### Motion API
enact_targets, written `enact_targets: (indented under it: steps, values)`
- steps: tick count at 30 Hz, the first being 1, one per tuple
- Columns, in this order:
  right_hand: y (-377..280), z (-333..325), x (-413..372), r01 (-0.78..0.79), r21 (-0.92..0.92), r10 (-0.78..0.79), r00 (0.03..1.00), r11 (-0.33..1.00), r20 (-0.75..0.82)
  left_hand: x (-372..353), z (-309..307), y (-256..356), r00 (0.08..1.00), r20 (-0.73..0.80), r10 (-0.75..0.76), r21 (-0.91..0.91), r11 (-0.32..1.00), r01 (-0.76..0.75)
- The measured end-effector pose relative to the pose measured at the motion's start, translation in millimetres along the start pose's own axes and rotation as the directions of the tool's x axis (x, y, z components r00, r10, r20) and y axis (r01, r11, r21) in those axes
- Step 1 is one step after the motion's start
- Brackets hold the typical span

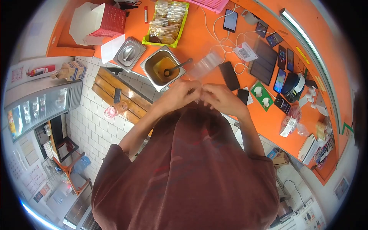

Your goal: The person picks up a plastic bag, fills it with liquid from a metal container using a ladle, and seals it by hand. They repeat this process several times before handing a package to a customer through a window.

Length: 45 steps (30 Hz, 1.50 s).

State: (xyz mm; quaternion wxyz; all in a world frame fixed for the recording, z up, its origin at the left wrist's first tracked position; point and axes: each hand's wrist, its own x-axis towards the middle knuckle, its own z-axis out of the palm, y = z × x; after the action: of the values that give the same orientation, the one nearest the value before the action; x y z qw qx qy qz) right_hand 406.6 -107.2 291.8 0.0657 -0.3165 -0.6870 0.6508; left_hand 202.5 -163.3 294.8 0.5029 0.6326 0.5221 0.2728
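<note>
My left hand (184, 94) and my right hand (223, 99) meet in front of my chest at the table's edge. Both are closed, with fingertips pinched together on what looks like a small clear plastic bag, mostly hidden by the fingers. Just beyond them, a stack of clear plastic bags (210, 63) lies on the orange table (199, 36). Left of the stack stands a square metal container (145, 66) of yellow-brown liquid. A dark ladle (178, 66) rests in it, handle over the rim. Its metal lid (129, 54) lies farther left.
A yellow-green basket (145, 41) holds several filled packets. Red boxes (111, 21) and a red marker (146, 14) are at the back left. Several phones, a tablet (263, 59), white cables and a QR card (245, 51) crowd the right. A wooden bench (103, 88) stands below left.
</note>
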Motion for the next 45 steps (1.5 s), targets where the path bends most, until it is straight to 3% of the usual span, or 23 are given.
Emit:
enact_targets:
  steps: [1, 3, 7, 9, 12, 15, 19, 21, 22, 24, 25, 27, 28, 30, 34, 36, 37, 39, 42, 45]
  values:
    - [2.0, 2.2, -1.0, -0.005, 0.003, 0.005, 1.0, 1.0, -0.002, -0.2, 1.5, -2.7, 1.0, 0.005, -0.002, -0.003, 1.0, 0.002]
    - [6.6, 7.7, -1.7, 0.194, -0.212, -0.218, 0.971, 0.958, -0.096, -0.6, 5.6, -10.5, 0.995, -0.002, 0.103, 0.075, 0.992, -0.103]
    - [8.3, 12.1, -3.2, 0.08, -0.043, -0.083, 0.993, 0.996, -0.078, -2.2, 5.7, -8.7, 0.989, -0.044, 0.138, 0.05, 0.989, -0.136]
    - [11.4, 11.9, -3.7, 0.034, -0.144, -0.048, 0.994, 0.989, -0.096, -6.1, 4.0, 1.2, 0.999, -0.037, 0.039, 0.099, 0.995, -0.035]
    - [13.5, 13.5, -5.1, 0.034, -0.098, -0.043, 0.995, 0.995, -0.091, -7.8, 6.0, 0.9, 1.0, -0.03, -0.005, 0.137, 0.991, 0.009]
    - [11.3, 15.5, -8.0, 0.105, -0.162, -0.124, 0.985, 0.981, -0.118, -9.2, 11.1, -7.9, 0.999, -0.032, 0.025, 0.152, 0.988, -0.02]
    - [13.2, 15.2, -8.2, 0.08, -0.183, -0.104, 0.987, 0.98, -0.126, -9.5, 15.0, -14.5, 0.997, -0.031, 0.072, 0.188, 0.98, -0.065]
    - [20.5, 11.3, -6.9, -0.022, -0.076, 0.021, 1.0, 0.997, -0.017, -7.9, 13.8, -9.3, 0.991, 0.06, -0.121, 0.058, 0.991, 0.118]
    - [21.8, 11.3, -6.3, -0.024, -0.075, 0.023, 1.0, 0.997, -0.017, -6.9, 12.8, -3.5, 0.991, 0.062, -0.122, 0.057, 0.991, 0.119]
    - [23.3, 13.6, -5.3, -0.127, 0.271, 0.122, 0.992, 0.954, 0.036, -5.8, 12.3, 9.8, 0.962, 0.095, -0.254, -0.12, 0.957, 0.265]
    - [23.9, 15.9, -4.0, -0.128, 0.272, 0.123, 0.992, 0.954, 0.035, -6.2, 16.5, 8.2, 0.962, 0.098, -0.254, -0.12, 0.957, 0.265]
    - [24.5, 20.5, -1.0, -0.167, 0.359, 0.19, 0.981, 0.918, -0.032, -7.6, 27.1, 0.3, 0.991, -0.131, -0.037, 0.048, 0.998, 0.044]
    - [23.7, 21.1, -0.8, -0.169, 0.359, 0.192, 0.981, 0.918, -0.03, -9.0, 31.0, -0.8, 0.991, -0.132, -0.039, 0.045, 0.998, 0.045]
    - [20.2, 19.4, 0.9, -0.171, 0.251, 0.196, 0.977, 0.953, -0.079, -10.1, 35.3, -2.5, 0.97, -0.242, -0.001, 0.17, 0.984, 0.044]
    - [14.5, 4.2, -2.0, -0.115, 0.076, 0.117, 0.993, 0.99, -0.023, -10.4, 33.2, -7.3, 0.974, -0.226, -0.024, 0.239, 0.968, 0.079]
    - [4.4, -2.9, -7.2, -0.149, -0.01, 0.149, 0.98, 0.989, 0.129, -11.3, 23.7, -2.3, 0.989, -0.146, 0.037, 0.142, 0.99, -0.016]
    - [-0.1, -4.3, -8.5, -0.152, -0.01, 0.152, 0.98, 0.988, 0.131, -11.6, 21.9, -0.1, 0.989, -0.145, 0.034, 0.139, 0.99, -0.014]
    - [-6.6, -5.6, -8.6, -0.008, -0.202, 0.045, 0.983, 0.979, 0.178, -11.7, 18.5, 1.9, 0.994, -0.106, 0.011, 0.092, 0.996, -0.001]
    - [-5.3, 1.0, -6.5, 0.017, -0.291, 0.034, 0.985, 0.957, 0.171, -10.8, 15.0, -2.9, 1.0, -0.012, 0.021, 0.157, 0.987, -0.019]
    - [2.9, 2.4, -4.8, 0.03, -0.194, -0.003, 0.99, 0.981, 0.142, -8.7, 11.1, 0.7, 0.992, 0.088, -0.087, 0.045, 0.996, 0.083]
